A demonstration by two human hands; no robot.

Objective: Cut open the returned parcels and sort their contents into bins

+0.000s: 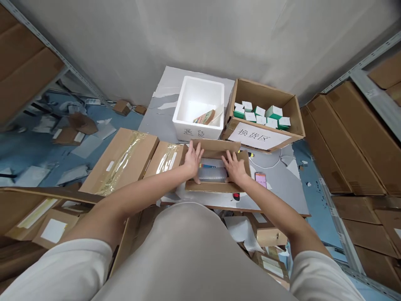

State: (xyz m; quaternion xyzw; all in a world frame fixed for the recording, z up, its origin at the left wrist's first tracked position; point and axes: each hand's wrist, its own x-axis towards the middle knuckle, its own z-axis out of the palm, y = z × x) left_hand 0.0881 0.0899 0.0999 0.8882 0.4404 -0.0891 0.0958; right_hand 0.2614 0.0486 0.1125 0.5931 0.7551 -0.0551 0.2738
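Note:
An open cardboard box (208, 187) lies at the table's front edge, its flaps folded outward. Inside sits a clear plastic-looking package (213, 173) with a strip of blue and yellow at its back; what it holds cannot be made out. My left hand (193, 161) rests on the box's left side with the fingers spread. At the opposite side my right hand (234, 167), fingers also apart, touches the right flap and reaches over the opening. A red and black tool end (236, 196) shows below the box, mostly hidden.
Behind stand a white foam box (197, 130) with a small packet inside and a carton (299, 129) of several green-white boxes. Taped cartons (125, 156) lie left. A phone (260, 179) and a white cable (269, 167) are at right. Loaded shelves flank the table (291, 188); litter covers the floor.

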